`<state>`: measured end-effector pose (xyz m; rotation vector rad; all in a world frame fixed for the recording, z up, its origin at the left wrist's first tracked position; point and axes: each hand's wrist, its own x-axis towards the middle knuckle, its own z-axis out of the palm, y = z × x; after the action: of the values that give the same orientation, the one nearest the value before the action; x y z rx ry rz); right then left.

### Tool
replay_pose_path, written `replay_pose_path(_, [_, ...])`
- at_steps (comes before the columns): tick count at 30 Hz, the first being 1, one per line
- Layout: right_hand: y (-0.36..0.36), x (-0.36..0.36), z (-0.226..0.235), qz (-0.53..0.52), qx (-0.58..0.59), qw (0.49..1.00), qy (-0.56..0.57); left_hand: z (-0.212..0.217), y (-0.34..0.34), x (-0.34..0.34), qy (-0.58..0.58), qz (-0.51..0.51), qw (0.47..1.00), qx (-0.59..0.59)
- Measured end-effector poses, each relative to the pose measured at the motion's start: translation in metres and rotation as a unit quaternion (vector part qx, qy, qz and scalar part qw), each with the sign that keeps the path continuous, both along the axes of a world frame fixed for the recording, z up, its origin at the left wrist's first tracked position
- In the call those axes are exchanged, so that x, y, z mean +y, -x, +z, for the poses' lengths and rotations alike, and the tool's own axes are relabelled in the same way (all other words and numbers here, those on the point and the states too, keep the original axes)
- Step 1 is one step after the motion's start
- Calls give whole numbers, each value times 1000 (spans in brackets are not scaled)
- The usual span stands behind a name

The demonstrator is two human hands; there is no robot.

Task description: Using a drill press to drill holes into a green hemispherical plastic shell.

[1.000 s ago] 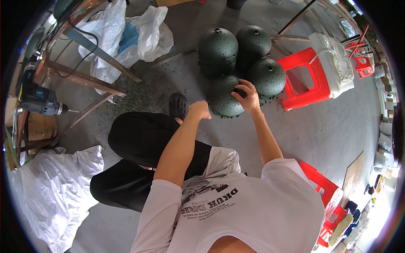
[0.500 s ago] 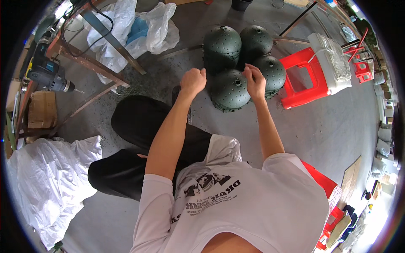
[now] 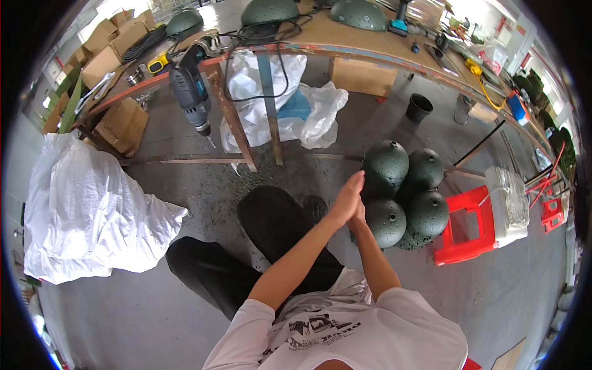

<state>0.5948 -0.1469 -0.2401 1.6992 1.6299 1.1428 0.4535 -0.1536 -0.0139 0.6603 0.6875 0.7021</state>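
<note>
Dark green domes [image 3: 385,168]: matt, finely textured, perforated. Stool [image 3: 470,223]: glossy red plastic. Sack [image 3: 86,209]: white woven cloth. Floor [image 3: 123,314]: rough grey concrete.

We sit on a grey concrete floor [image 3: 185,185]; taking the red plastic stool [image 3: 472,225] as our mark, a cluster of dark green domes [image 3: 401,197] rests just left of it; a black bucket [image 3: 419,108] stands well above; a large white sack [image 3: 86,209] lies far left.
</note>
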Motion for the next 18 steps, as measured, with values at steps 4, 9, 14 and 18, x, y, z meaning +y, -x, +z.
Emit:
replay_pose_path(4, [117, 18, 119, 118, -862, 491, 39, -61, 88, -8, -557, 43, 729, 396])
replay_pose_path(9, [28, 54, 253, -123, -977, 92, 145, 66, 133, -9, -598, -135, 752, 243])
replay_pose_path(14, [73, 141, 418, -331, -918, -193, 97, 103, 263, 22, -675, -123, 635, 355])
replay_pose_path(18, [143, 254, 516, -307, -877, -369, -11, 77, 325, 39, -609, -110, 655, 434])
